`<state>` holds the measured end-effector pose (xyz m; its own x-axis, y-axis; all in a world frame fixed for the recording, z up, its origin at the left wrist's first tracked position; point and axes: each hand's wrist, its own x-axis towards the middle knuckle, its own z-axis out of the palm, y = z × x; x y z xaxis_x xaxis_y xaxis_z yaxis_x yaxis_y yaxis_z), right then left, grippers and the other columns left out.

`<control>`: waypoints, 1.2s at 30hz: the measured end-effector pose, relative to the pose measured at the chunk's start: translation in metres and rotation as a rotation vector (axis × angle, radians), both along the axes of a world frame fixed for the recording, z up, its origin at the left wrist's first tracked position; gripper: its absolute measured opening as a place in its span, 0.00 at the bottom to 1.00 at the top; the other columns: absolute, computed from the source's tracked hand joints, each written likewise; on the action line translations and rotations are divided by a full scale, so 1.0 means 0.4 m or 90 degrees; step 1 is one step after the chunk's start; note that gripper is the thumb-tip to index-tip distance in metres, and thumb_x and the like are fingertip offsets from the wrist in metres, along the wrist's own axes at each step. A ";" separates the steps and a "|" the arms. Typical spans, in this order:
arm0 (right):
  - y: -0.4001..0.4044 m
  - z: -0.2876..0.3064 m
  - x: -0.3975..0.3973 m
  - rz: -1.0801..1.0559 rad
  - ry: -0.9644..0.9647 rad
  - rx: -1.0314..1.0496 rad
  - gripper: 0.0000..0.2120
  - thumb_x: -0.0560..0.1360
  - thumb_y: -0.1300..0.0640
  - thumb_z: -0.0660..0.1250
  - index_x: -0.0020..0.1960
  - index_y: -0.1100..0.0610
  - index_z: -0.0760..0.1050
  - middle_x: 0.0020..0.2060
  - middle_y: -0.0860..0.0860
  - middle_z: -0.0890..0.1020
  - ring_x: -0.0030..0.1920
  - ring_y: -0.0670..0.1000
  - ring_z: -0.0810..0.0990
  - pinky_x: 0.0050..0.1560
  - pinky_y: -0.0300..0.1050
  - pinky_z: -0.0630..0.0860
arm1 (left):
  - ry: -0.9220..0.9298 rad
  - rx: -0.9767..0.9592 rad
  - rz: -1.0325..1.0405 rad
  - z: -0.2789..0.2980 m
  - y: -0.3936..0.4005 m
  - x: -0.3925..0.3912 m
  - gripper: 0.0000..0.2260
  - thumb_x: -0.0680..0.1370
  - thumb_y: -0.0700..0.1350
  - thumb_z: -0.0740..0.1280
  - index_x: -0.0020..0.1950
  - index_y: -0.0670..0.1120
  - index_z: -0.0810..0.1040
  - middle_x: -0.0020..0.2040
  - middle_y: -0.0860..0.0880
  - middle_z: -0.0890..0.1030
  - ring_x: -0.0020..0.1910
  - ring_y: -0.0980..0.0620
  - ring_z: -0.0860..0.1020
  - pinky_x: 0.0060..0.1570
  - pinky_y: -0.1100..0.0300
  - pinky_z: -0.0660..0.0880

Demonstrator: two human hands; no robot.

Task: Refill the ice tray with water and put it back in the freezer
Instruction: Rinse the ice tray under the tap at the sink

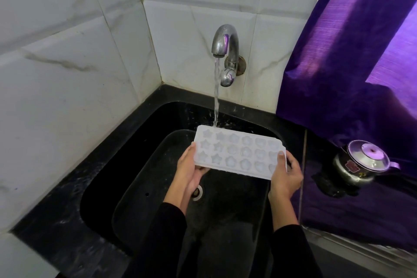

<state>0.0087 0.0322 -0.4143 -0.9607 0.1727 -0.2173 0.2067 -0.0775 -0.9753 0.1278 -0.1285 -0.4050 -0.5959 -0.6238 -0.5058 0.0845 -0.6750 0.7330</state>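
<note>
White marble-veined tiles (74, 56) line the corner behind a black sink (140, 165), which is set into a dark speckled counter (56, 230). I take the sink as my landmark throughout.

Above the sink's far edge, a chrome tap (225, 45) projects from the wall tile. It is running: a water stream (216, 97) falls straight down from the spout.

Over the sink's middle, I see the tray (237, 153), white, with star and flower moulds in three rows. It is held clear of the basin, its far side raised slightly. The stream meets the tray's far left corner, and droplets scatter against the sink's back wall there. Whether the moulds already hold water I cannot tell.

The left hand (191, 167) grips the tray's left end, thumb lying along the top edge and fingers curled beneath. The right hand (285, 176) grips the tray's right end, thumb pressed on the top surface and fingers wrapped under and behind. Both wrists emerge from black sleeves (162, 232) at the sink's near side.

Below the tray, at the basin floor, the drain (198, 192) shows partly behind the left wrist.

Right of the sink, a purple curtain (352, 52) hangs down to the counter. Beneath it, also right of the sink, a steel kettle (361, 162) with a domed lid stands on the counter, well apart from the tray.
</note>
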 end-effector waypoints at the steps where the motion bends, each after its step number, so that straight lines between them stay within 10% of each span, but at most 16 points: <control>1: -0.001 -0.001 -0.002 -0.006 -0.004 -0.005 0.13 0.77 0.53 0.67 0.59 0.56 0.79 0.51 0.47 0.82 0.50 0.42 0.79 0.49 0.33 0.72 | 0.011 0.005 -0.007 0.000 0.001 -0.003 0.16 0.82 0.51 0.58 0.64 0.44 0.74 0.57 0.42 0.82 0.56 0.43 0.80 0.49 0.47 0.78; 20: 0.001 0.002 -0.036 -0.065 -0.032 -0.097 0.11 0.78 0.51 0.65 0.56 0.56 0.78 0.54 0.50 0.81 0.58 0.49 0.79 0.62 0.49 0.75 | 0.036 -0.008 -0.106 0.049 -0.019 -0.095 0.17 0.80 0.54 0.62 0.62 0.44 0.77 0.57 0.42 0.82 0.57 0.43 0.80 0.58 0.43 0.76; 36: -0.069 0.011 0.026 0.048 -0.036 -0.074 0.15 0.76 0.52 0.68 0.61 0.57 0.78 0.55 0.48 0.82 0.57 0.46 0.79 0.61 0.44 0.75 | -0.010 0.024 0.083 0.026 -0.050 0.014 0.15 0.79 0.51 0.64 0.61 0.44 0.76 0.55 0.42 0.82 0.54 0.42 0.81 0.50 0.43 0.79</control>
<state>0.0191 0.0045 -0.4098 -0.9556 0.0713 -0.2861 0.2707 -0.1720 -0.9472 0.1336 -0.1485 -0.3948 -0.5027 -0.6759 -0.5390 0.1627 -0.6863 0.7089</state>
